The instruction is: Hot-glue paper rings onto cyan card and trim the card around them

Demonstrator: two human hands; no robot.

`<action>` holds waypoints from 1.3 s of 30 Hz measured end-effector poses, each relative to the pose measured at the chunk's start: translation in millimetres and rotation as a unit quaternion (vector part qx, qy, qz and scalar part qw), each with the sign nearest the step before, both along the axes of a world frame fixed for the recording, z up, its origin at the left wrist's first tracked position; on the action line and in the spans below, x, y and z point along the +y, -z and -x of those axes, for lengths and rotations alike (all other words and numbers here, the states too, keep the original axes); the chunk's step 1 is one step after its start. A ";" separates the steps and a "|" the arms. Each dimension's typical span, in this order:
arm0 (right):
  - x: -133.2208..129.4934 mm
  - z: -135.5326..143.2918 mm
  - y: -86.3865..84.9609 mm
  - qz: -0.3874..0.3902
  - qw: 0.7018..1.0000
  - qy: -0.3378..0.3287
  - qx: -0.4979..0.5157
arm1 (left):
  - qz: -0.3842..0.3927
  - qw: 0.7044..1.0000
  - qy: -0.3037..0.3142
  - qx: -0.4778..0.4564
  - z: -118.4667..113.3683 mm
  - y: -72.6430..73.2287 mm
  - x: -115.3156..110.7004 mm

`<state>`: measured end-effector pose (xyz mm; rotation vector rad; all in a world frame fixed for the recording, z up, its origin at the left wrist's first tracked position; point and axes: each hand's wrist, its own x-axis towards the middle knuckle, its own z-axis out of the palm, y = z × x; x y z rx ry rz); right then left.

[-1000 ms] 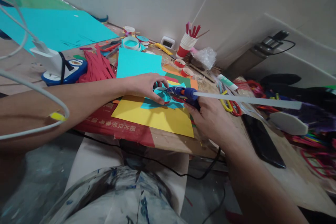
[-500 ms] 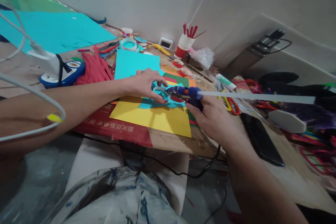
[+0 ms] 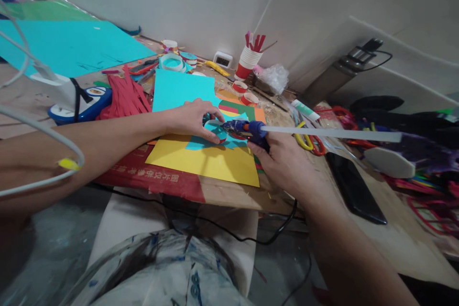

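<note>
My left hand (image 3: 193, 117) is curled around a short paper ring (image 3: 223, 140), with the thumb on the near side and the fingers on the far side. The ring, white with some red outside, sits on a cut piece of light blue paper (image 3: 195, 143). In my right hand (image 3: 281, 155) is a dark blue hot glue gun (image 3: 256, 130), its nozzle at the ring's right edge. A long whitish glue stick (image 3: 333, 132) sticks out of its back. Beneath the blue piece lies a yellow sheet (image 3: 204, 165). Another red ring behind the nozzle is mostly hidden.
Behind stand red-and-white paper cups (image 3: 247, 63) holding red strips, and two cut rings (image 3: 249, 99). Red paper strips (image 3: 125, 95) lie left. Right are scissors (image 3: 304, 138), a black phone (image 3: 355, 189) and a dark bottle (image 3: 340, 69). A black cord (image 3: 229, 233) hangs along the front edge.
The whole view has shifted slightly, so most things appear a little further left. Both hands keep their holds, and the glue gun's nozzle stays at the ring's edge.
</note>
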<state>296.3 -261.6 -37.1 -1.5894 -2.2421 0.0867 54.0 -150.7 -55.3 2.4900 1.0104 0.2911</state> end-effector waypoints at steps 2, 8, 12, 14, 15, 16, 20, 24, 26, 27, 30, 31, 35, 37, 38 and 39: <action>-0.2 2.3 -0.5 -0.001 1.000 -0.013 0.001 | 0.004 1.000 0.001 0.002 0.0 -0.6 0.3; 2.3 5.6 1.4 -0.008 1.000 -0.018 -0.015 | 0.011 1.000 0.004 0.006 -0.6 0.5 2.4; 5.4 9.2 2.0 -0.010 0.999 -0.019 -0.027 | 0.006 1.000 0.006 -0.003 -0.4 3.4 4.8; 4.3 10.9 -0.1 0.001 0.999 -0.014 -0.032 | 0.005 1.000 0.003 -0.001 -0.5 3.5 5.0; 2.8 11.4 -1.6 0.007 0.999 -0.008 -0.035 | 0.007 1.000 0.003 0.002 -0.6 3.2 4.8; 0.8 11.6 -3.3 0.011 0.999 -0.003 -0.038 | 0.010 1.000 0.002 0.002 -0.7 2.6 4.5; -8.2 11.9 -8.3 0.001 0.999 0.002 -0.039 | 0.018 1.000 0.005 0.002 -1.4 0.3 3.4; -8.5 14.5 -7.1 -0.015 0.999 -0.012 -0.028 | 0.015 1.000 0.004 0.005 -2.2 -0.7 2.6; -6.3 15.8 -5.5 -0.011 0.999 -0.010 -0.033 | 0.014 1.000 0.002 0.007 -2.4 -1.2 1.8; -5.6 16.0 -5.0 -0.008 0.999 -0.007 -0.037 | 0.016 1.000 0.001 0.006 -2.4 -1.6 1.3; -6.4 15.4 -5.9 0.001 0.999 0.005 -0.039 | 0.024 1.000 0.000 -0.002 -2.2 -2.6 0.1; -7.4 15.1 -6.8 0.004 0.999 0.007 -0.038 | 0.025 1.000 0.000 -0.002 -2.1 -2.8 -0.1; -9.5 16.1 -8.8 0.009 0.999 0.003 -0.038 | 0.025 1.000 -0.004 0.004 -2.3 -2.8 0.5; -7.1 17.4 -7.1 0.008 0.999 0.003 -0.042 | 0.024 1.000 -0.003 0.005 -2.6 -2.3 1.1; -5.1 18.0 -5.8 0.007 0.999 0.003 -0.044 | 0.022 1.000 -0.003 0.007 -2.7 -1.9 1.4; -3.0 18.4 -4.3 0.005 0.999 0.002 -0.046 | 0.019 1.000 -0.003 0.007 -2.8 -1.4 1.8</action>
